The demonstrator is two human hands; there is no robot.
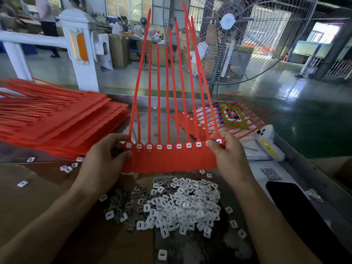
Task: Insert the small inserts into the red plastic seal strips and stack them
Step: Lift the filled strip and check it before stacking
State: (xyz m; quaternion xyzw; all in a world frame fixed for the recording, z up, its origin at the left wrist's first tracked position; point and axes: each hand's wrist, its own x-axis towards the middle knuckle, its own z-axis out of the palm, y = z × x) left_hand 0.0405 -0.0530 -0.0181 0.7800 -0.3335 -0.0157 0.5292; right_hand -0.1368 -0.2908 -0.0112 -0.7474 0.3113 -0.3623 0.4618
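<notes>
With every socket seemingly filled, the left hand [106, 161] and right hand [226, 151] are pinching the strip [171, 159] ends; keeping it level should land it squarely on the stack [57, 119] left of the strip.

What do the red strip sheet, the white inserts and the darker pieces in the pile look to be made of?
Red strip sheet: looks like thin matte plastic; its long tails bend and splay. White inserts: probably molded plastic, opaque, with a slight sheen. Darker pieces: grey and dully reflective, possibly metal, though too small to be sure. Left hand and right hand hold the sheet by its ends.
</notes>
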